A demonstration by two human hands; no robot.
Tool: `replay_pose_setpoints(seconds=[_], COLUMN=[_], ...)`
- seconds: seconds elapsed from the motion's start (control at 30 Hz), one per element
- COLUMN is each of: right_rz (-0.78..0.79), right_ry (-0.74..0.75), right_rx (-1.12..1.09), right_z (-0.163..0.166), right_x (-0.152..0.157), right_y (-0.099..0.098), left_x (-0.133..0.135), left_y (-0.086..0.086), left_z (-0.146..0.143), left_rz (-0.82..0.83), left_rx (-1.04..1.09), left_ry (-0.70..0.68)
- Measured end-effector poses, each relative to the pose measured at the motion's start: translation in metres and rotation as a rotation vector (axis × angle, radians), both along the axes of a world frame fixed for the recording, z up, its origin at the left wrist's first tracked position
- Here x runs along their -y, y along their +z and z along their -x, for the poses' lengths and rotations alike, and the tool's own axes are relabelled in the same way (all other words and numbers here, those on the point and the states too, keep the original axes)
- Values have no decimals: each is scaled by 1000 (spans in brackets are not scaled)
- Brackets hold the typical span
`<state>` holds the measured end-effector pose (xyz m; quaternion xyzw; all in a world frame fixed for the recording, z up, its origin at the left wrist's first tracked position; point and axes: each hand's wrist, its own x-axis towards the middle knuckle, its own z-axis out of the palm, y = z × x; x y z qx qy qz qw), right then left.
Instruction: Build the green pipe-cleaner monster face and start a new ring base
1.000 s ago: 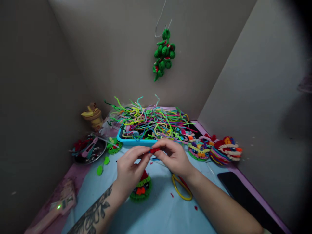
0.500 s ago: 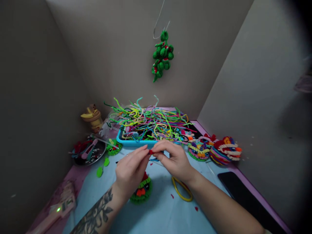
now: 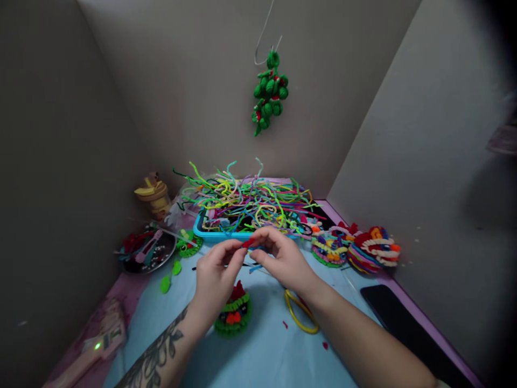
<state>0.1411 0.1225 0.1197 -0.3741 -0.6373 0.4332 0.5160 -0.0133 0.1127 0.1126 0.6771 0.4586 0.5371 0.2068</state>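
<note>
Between my fingertips is a small red fuzzy piece (image 3: 247,243), which looks like bent pipe cleaner. My left hand (image 3: 218,268) pinches its left end, and my right hand (image 3: 278,258) closes on the other end. Below the hands, on the blue cloth (image 3: 274,355), sits a green pipe-cleaner figure (image 3: 233,319) with a red tip, dark eyes and an orange beak. A yellow-handled tool (image 3: 302,312), seemingly scissors, lies under my right wrist, its blades mostly hidden.
A blue tray (image 3: 226,236) heaped with colourful pipe cleaners (image 3: 250,194) stands behind. Finished fuzzy pieces (image 3: 371,250) sit at right, near a black phone (image 3: 377,302). At left are a metal bowl (image 3: 165,260), green leaf shapes (image 3: 165,284) and a pink glue gun (image 3: 100,345).
The left hand has turned and drawn back slightly, so more of the red piece shows. More of the green figure is now uncovered below.
</note>
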Motion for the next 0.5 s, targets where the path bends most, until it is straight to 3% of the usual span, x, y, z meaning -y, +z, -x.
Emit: replay_pose_setpoints(seconds=[0.23,0.37,0.5], right_rz=[110,124,109], right_ry=[56,54,20], right_rx=[-46,-76,-53], right_z=[0,-1,0], right_x=[-6,-8,-8], right_y=[-3,-3,-3], left_x=[-7,-10,-11], left_y=[1,-7,-8], left_z=[-6,-5,-4], left_rz=[456,578,583], left_rx=[484,634,645], left_ry=[-229,-290,-274])
